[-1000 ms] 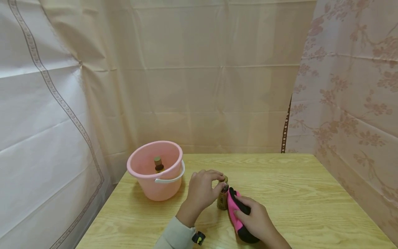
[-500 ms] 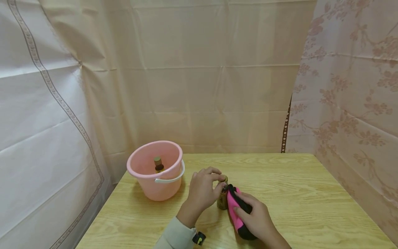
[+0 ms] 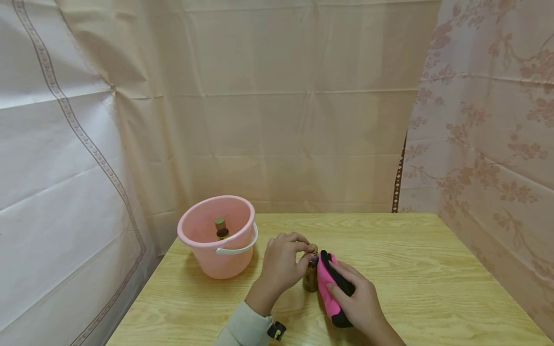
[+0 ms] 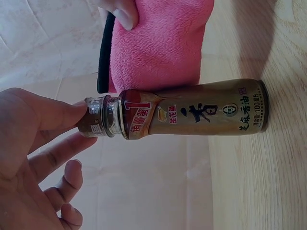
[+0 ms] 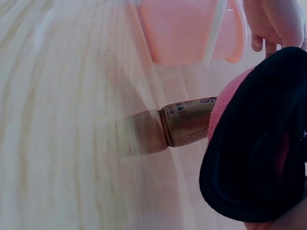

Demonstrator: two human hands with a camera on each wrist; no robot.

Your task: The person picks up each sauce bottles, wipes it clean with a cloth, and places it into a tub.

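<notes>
A small sesame oil bottle (image 4: 201, 110) with a gold label stands upright on the table. My left hand (image 3: 281, 262) pinches its cap (image 4: 96, 117) between thumb and fingers, the other fingers loosely bent. In my right hand (image 3: 361, 300) is a pink fuzzy cloth (image 3: 327, 290) with black trim, gripped by thumb and fingers. Its pink side lies along the right side of the bottle, as the left wrist view shows. From the right wrist, the black hollow side of the cloth (image 5: 249, 158) covers the bottle's upper part, with the bottle's base (image 5: 184, 122) showing.
On the left of the wooden table (image 3: 411, 269) stands a pink bucket (image 3: 222, 264) with a white handle (image 3: 238, 250). Inside it is another dark bottle (image 3: 221, 229) with a brown cap. Cloth curtains (image 3: 281, 120) hang behind and on both sides.
The pink cloth and my right hand have moved a little upward along the bottle, toward its neck. My left hand stays on the cap; the bottle keeps its place.
</notes>
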